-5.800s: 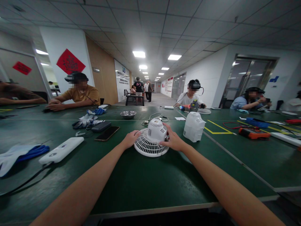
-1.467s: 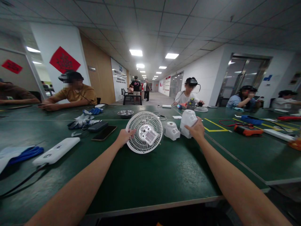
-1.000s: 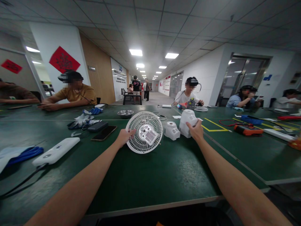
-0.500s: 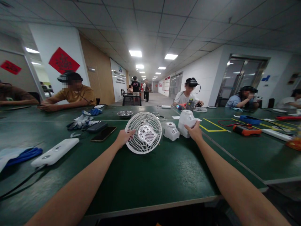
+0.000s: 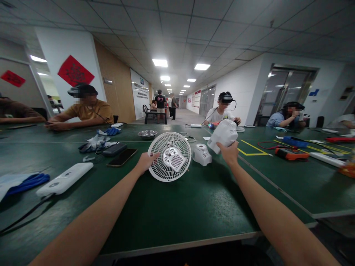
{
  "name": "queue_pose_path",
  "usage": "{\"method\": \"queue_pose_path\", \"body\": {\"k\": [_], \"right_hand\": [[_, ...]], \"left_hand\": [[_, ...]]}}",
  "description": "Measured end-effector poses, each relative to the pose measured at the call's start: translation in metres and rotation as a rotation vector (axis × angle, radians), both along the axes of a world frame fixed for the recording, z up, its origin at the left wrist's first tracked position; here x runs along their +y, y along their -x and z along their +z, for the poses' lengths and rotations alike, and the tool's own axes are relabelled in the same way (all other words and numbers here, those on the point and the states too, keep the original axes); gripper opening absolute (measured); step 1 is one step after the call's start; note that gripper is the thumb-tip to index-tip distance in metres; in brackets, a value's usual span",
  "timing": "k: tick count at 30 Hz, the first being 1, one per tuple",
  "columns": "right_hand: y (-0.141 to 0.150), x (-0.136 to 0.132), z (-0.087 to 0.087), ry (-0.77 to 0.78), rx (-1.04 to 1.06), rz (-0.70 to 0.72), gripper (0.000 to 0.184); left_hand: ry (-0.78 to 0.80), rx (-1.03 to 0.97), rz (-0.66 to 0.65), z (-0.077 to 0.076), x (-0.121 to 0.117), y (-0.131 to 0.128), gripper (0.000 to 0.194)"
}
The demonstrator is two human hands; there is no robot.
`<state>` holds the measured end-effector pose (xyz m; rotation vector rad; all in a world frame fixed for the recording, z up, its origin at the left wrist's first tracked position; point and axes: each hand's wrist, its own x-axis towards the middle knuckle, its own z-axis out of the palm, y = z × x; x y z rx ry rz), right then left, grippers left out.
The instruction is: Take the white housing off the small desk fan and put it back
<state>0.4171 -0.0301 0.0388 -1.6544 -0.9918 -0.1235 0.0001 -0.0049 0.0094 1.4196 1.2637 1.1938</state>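
My left hand (image 5: 147, 162) grips the left rim of a round white fan grille (image 5: 158, 171), which stands tilted with a vented plate (image 5: 175, 159) at its centre. My right hand (image 5: 229, 152) is closed round a larger white plastic housing (image 5: 224, 135) with vent slots, held tipped to the right above the table. Between the two, a smaller white vented housing (image 5: 202, 155) sits on the green table (image 5: 177, 214), apart from both hands. The fingers on the far sides of the grille and the larger housing are partly hidden.
Left lie a phone (image 5: 122, 157), a dark case (image 5: 114, 149), gloves (image 5: 95, 143) and a white power bank (image 5: 65, 179) with a cable. A metal bowl (image 5: 147, 134) stands behind the grille. An orange multimeter (image 5: 291, 153) is at right. Several people sit across the table.
My right hand has lifted the larger housing and tipped its top to the right. The fan grille and my left hand have hardly moved.
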Motion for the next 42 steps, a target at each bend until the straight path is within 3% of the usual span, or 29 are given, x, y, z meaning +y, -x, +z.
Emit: {"method": "queue_pose_path", "body": {"k": [4,9,13,19,24,29,34,42], "right_hand": [[0.028,-0.006,0.009,-0.058,-0.092,0.073,0.076],[0.058,-0.012,0.005,0.065,-0.180,0.131,0.076],[0.065,-0.009,-0.002,0.224,-0.274,0.178,0.075],[0.065,-0.006,-0.005,0.241,-0.302,0.178,0.076],[0.051,-0.006,-0.001,0.200,-0.256,0.126,0.080],[0.015,-0.008,0.008,0.119,-0.202,0.022,0.082],[-0.013,-0.011,0.010,0.168,-0.119,-0.043,0.082],[-0.024,0.000,0.000,0.232,-0.077,-0.013,0.086]], "left_hand": [[-0.014,-0.013,0.007,-0.001,0.000,0.000,0.028],[-0.030,0.012,0.016,-0.003,0.003,0.000,0.028],[-0.036,0.020,0.022,-0.003,0.003,0.000,0.030],[-0.007,0.028,0.011,0.000,0.001,0.000,0.032],[0.021,0.034,0.037,0.003,-0.001,-0.002,0.031],[0.014,0.026,0.037,0.005,-0.004,-0.003,0.029],[-0.002,0.019,0.014,0.005,-0.006,-0.002,0.030],[-0.056,0.000,0.035,-0.003,0.004,-0.002,0.026]]}}
